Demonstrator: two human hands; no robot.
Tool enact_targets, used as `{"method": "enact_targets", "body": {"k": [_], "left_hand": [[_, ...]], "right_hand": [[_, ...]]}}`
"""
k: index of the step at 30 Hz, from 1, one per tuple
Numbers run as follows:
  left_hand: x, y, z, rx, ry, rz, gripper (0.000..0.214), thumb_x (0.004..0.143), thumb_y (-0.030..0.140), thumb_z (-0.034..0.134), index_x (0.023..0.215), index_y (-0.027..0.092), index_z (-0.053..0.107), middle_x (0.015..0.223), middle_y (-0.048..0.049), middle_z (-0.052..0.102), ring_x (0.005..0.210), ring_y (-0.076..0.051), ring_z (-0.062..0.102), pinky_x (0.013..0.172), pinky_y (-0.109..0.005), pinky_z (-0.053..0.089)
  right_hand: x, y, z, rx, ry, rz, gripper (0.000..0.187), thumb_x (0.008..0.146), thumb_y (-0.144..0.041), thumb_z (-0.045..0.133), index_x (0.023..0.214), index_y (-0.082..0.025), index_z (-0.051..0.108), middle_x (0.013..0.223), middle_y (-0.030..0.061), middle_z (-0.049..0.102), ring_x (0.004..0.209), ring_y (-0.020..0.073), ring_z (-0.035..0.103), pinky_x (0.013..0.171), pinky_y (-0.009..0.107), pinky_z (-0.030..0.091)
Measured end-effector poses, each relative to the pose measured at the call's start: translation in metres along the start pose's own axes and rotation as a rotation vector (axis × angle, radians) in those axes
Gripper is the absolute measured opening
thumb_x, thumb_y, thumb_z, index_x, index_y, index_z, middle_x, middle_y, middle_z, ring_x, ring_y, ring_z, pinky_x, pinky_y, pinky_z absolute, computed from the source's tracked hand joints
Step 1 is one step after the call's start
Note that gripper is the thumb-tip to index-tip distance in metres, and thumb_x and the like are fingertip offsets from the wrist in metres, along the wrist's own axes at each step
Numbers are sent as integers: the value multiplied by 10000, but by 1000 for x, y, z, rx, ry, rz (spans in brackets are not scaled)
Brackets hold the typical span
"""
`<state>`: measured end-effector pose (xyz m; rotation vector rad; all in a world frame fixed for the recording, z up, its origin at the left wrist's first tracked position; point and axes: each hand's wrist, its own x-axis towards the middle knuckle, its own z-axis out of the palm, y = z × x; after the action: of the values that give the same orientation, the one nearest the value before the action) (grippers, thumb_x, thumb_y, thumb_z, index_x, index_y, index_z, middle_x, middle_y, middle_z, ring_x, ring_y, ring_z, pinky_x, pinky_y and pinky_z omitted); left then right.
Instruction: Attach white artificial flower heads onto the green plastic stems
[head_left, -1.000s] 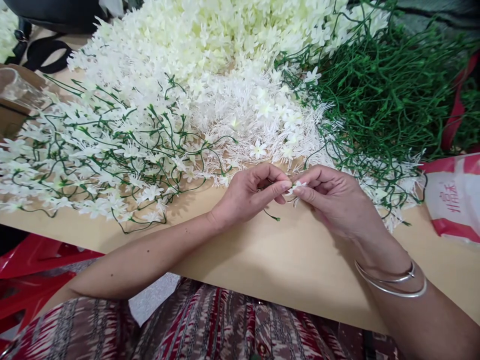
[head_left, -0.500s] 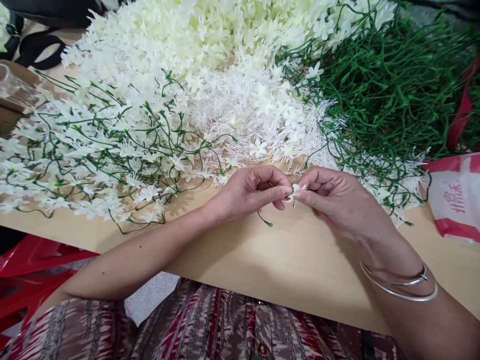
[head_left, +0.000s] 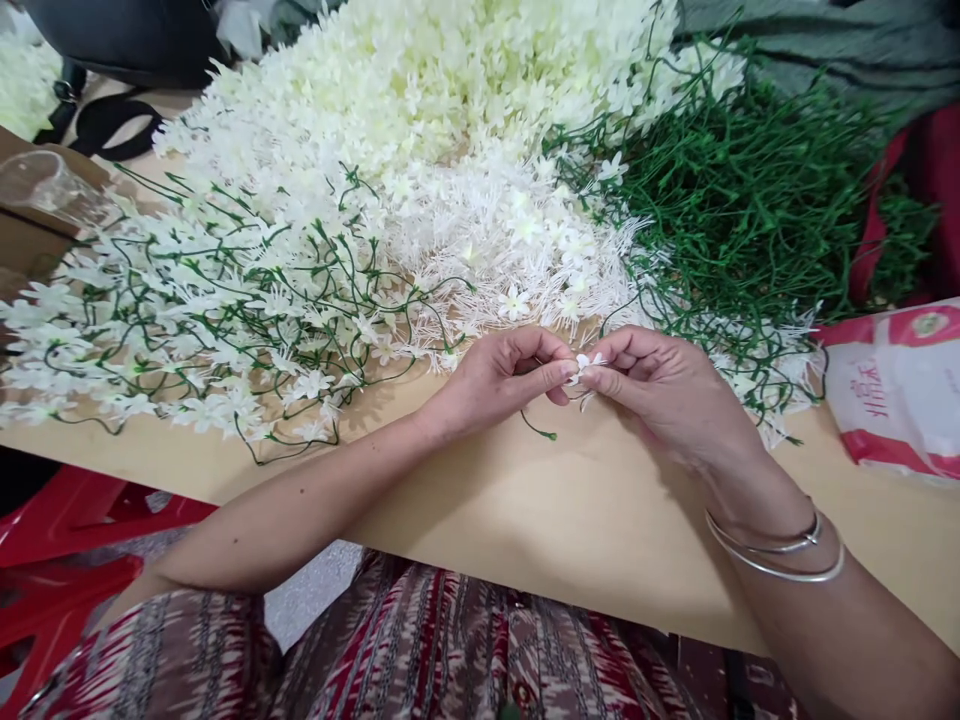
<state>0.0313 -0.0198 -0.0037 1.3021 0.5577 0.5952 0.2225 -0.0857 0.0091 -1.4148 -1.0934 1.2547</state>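
Note:
My left hand [head_left: 517, 375] is closed in a pinch on a green plastic stem [head_left: 538, 430], whose free end curves down below the fingers. Against it, my right hand [head_left: 652, 390] pinches a small white artificial flower [head_left: 585, 368] between thumb and forefinger. The fingertips of both hands almost meet at the flower, above the table [head_left: 510, 490]. Just how the stem sits in the flower is hidden by the fingers. Beyond my hands lies a heap of white stringy flower centres [head_left: 480, 230] with loose petals on it.
At left lie white flowers on green stems [head_left: 225, 290]. Pale petals [head_left: 450, 70] are piled at the back, green stems [head_left: 750, 190] at right. A red-and-white packet [head_left: 900, 390] sits at the right edge. A clear cup [head_left: 56, 185], a black bag [head_left: 127, 40] and red stools [head_left: 67, 520] are at left.
The view has shifted slightly, so most things appear moved a little. Both hands keep their pinch at the flower, and the fingertips have shifted only slightly around it.

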Motion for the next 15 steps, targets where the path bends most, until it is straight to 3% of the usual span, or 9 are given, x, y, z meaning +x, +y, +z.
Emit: {"method": "enact_targets", "body": {"k": [4, 7, 10, 13, 15], "left_hand": [[2, 8, 3, 4, 70, 85, 458, 863, 593, 822, 901, 159, 682, 786, -3, 700, 672, -88, 664, 659, -212, 521], [0, 18, -1, -2, 113, 133, 415, 865, 543, 838, 921, 161, 684, 817, 10, 683, 648, -66, 632, 634, -195, 513], [-3, 27, -8, 52, -83, 31, 308, 896, 438, 821, 910, 155, 701, 802, 2, 690, 631, -71, 636, 592, -191, 496], [-8, 32, -13, 220, -387, -139, 163, 950, 323, 732, 926, 163, 728, 782, -11, 720, 644, -100, 679, 596, -205, 506], [-10, 33, -12, 420, -436, -142, 92, 956, 242, 691, 952, 172, 751, 810, -19, 748, 688, -111, 697, 628, -208, 504]], "right_hand": [[-8, -12, -10, -213, 61, -179, 251, 797, -470, 875, 892, -301, 716, 867, 17, 743, 800, 220, 681, 753, 378, 568], [-15, -18, -19, -515, -33, -291, 162, 883, -432, 798, 890, -292, 717, 916, 32, 751, 864, 244, 695, 805, 401, 546], [-15, -15, -27, -747, -220, -340, 75, 941, -316, 721, 879, -274, 727, 924, 44, 728, 838, 238, 664, 744, 378, 481], [-11, -5, -30, -834, -249, -413, 141, 946, -216, 677, 819, -265, 714, 843, 36, 673, 785, 223, 605, 692, 354, 406], [-8, 0, -31, -847, -236, -439, 199, 954, -192, 647, 770, -258, 686, 796, 31, 638, 756, 217, 576, 685, 352, 392]]}}
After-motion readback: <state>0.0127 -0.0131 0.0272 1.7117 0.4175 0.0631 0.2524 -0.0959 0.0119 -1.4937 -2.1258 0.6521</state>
